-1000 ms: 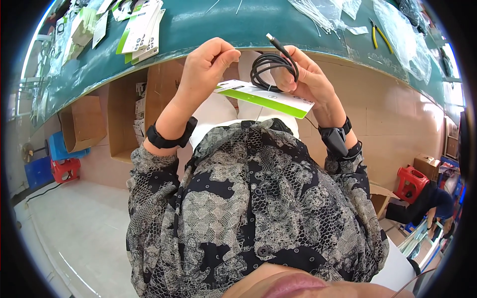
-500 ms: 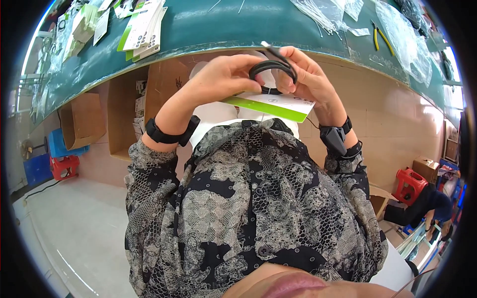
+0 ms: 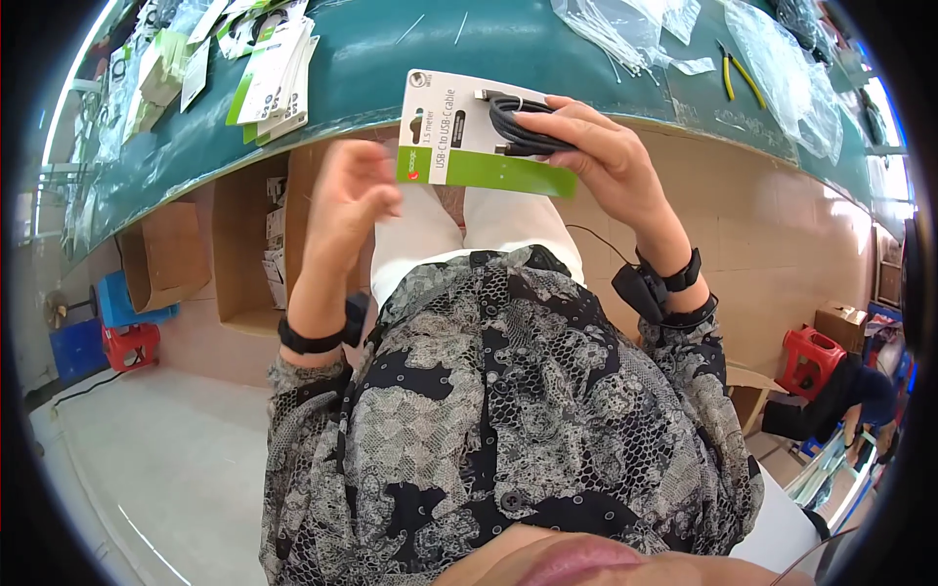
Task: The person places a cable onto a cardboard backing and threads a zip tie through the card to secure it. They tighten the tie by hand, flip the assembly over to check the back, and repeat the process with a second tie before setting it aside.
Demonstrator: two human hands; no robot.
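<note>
My right hand (image 3: 614,161) is closed on a coiled black USB cable (image 3: 532,127) and the white and green backing card (image 3: 422,105) behind it. The card's printed front faces up, with the coil lying against its right part and both plugs pointing left. A hanging hole is cut near the card's left end. Just left of the card, my left hand (image 3: 354,190) is blurred by motion, its thumb and curled fingers apart and nothing seen between them. Dark bands with small black devices sit on both wrists.
On the green table (image 3: 371,73) lie a stack of similar cards (image 3: 278,88) at left, white cable ties (image 3: 611,39) and yellow-handled pliers (image 3: 743,76) at right. Clear plastic bags (image 3: 796,88) are beside the pliers. Cardboard boxes (image 3: 166,259) stand below; a person (image 3: 840,400) is at far right.
The card has turned to show its front and moved up toward the table edge. My left hand has let go of the coil and moved left; the right hand keeps its hold.
</note>
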